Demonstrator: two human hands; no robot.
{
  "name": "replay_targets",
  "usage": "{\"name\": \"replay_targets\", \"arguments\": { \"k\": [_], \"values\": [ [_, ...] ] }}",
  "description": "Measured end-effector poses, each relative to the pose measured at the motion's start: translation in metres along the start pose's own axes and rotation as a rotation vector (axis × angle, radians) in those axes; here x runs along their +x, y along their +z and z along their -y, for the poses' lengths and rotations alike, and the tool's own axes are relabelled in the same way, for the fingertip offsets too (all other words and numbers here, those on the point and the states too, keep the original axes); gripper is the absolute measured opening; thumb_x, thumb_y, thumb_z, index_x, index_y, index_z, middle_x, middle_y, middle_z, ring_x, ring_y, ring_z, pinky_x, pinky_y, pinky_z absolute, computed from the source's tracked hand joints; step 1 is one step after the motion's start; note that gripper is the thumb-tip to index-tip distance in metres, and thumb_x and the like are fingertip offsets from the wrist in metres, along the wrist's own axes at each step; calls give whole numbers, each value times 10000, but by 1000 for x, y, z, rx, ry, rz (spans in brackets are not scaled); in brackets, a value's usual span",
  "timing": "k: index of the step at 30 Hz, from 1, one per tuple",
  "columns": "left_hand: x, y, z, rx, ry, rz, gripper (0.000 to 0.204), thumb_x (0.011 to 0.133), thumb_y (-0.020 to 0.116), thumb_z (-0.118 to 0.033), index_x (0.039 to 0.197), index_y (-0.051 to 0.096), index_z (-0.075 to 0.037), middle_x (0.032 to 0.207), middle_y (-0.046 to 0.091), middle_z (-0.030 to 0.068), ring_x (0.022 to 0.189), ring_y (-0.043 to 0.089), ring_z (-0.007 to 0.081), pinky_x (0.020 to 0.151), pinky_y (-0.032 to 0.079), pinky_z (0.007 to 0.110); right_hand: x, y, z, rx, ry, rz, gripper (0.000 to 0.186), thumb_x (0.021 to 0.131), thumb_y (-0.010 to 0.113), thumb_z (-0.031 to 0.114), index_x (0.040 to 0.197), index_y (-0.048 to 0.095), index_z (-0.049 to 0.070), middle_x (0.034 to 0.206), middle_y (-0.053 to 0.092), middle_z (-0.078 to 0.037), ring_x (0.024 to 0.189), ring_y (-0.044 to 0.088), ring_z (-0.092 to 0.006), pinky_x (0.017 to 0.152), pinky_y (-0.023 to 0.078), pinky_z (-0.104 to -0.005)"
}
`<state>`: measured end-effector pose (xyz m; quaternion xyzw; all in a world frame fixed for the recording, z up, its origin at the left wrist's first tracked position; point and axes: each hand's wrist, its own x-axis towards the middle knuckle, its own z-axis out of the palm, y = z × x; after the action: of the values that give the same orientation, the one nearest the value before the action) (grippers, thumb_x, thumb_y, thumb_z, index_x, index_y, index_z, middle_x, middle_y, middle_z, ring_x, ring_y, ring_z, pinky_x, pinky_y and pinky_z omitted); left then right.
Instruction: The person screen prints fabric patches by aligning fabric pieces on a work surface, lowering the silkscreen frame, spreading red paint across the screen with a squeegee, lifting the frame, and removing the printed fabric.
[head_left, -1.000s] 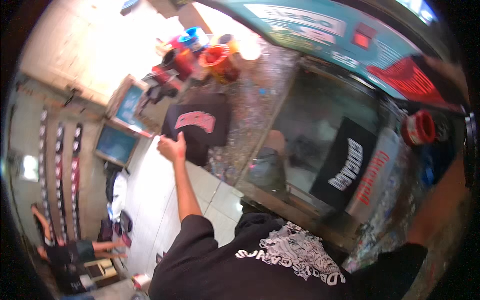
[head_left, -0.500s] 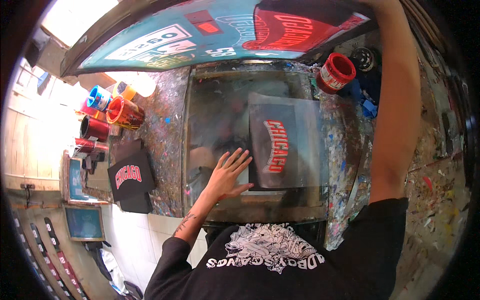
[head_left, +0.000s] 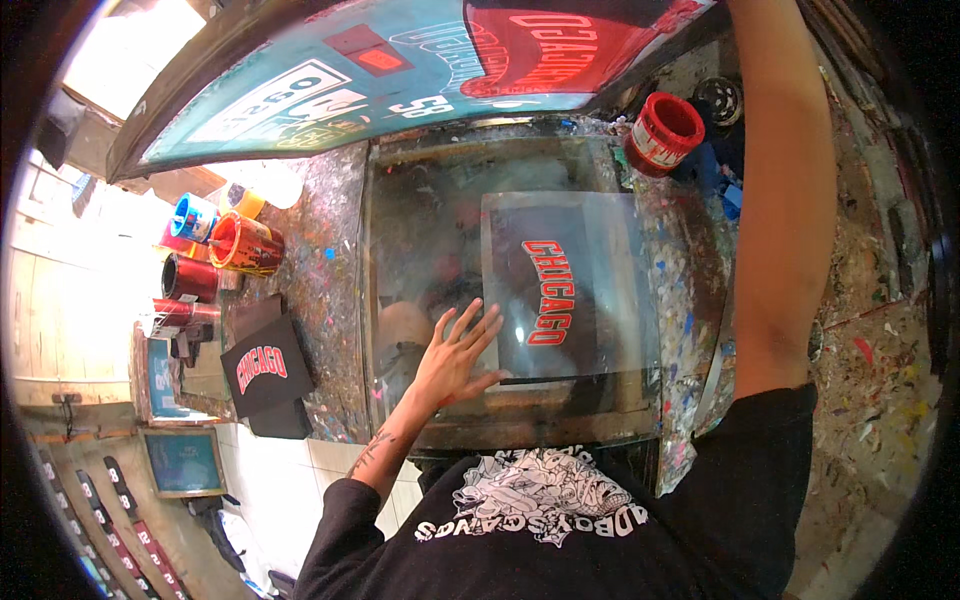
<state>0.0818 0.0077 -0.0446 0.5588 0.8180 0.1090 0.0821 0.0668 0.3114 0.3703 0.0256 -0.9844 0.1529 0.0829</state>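
Observation:
My left hand (head_left: 455, 358) lies with fingers spread on the glass-topped board (head_left: 430, 220), its fingertips by the left edge of a clear sheet (head_left: 612, 300). Red block lettering with a pale outline (head_left: 550, 292) shows at that sheet; whether it is printed on the sheet or on the dark piece beneath, I cannot tell. A thin dark edge of that piece shows along the sheet's near side. Beyond the board, a large screen-printing frame (head_left: 400, 95) stands tilted up, red ink over part of its mesh. My right arm (head_left: 785, 200) stretches up to its right end; the hand is out of view.
A red ink tub (head_left: 664, 135) stands right of the board, blue cloth (head_left: 732, 200) beside it. Several ink pots, including an orange one (head_left: 246, 243), crowd the left. Black lettered pieces (head_left: 268, 368) are stacked on the paint-spattered bench (head_left: 335, 220).
The clear sheet has settled flatter and a little left, covering the dark strip that showed at its left edge. My left hand stays spread in nearly the same place.

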Motion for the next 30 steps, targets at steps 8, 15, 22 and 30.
{"name": "replay_targets", "arguments": {
  "k": [8,15,22,30],
  "values": [
    [1,1,-1,50,5,20,858,941,553,-646,1589,371,-113,1685,291,43,1582,155,264,1265,119,524,2,1,-2,45,-29,21,738,716,801,651,1107,782,26,1074,761,-186,961,706,-276,872,542,-321],
    [1,0,-1,30,7,20,857,941,552,-648,1589,370,-117,1682,294,47,1581,156,264,1267,116,523,2,0,-4,74,-48,36,717,719,810,632,1104,785,28,1075,763,-177,961,706,-264,870,540,-318],
    [1,-3,0,-14,-4,20,860,924,595,-611,1589,363,-118,1681,293,43,1579,163,252,1271,122,512,4,-1,-6,104,-53,53,696,722,819,613,1101,788,30,1077,765,-167,962,706,-251,869,538,-315],
    [0,0,3,-20,4,19,842,926,606,-586,1584,375,-115,1678,303,47,1576,177,256,1270,125,512,5,-1,-9,138,-63,70,673,726,829,592,1097,791,32,1078,767,-157,963,705,-237,867,536,-312]
  ]
}}
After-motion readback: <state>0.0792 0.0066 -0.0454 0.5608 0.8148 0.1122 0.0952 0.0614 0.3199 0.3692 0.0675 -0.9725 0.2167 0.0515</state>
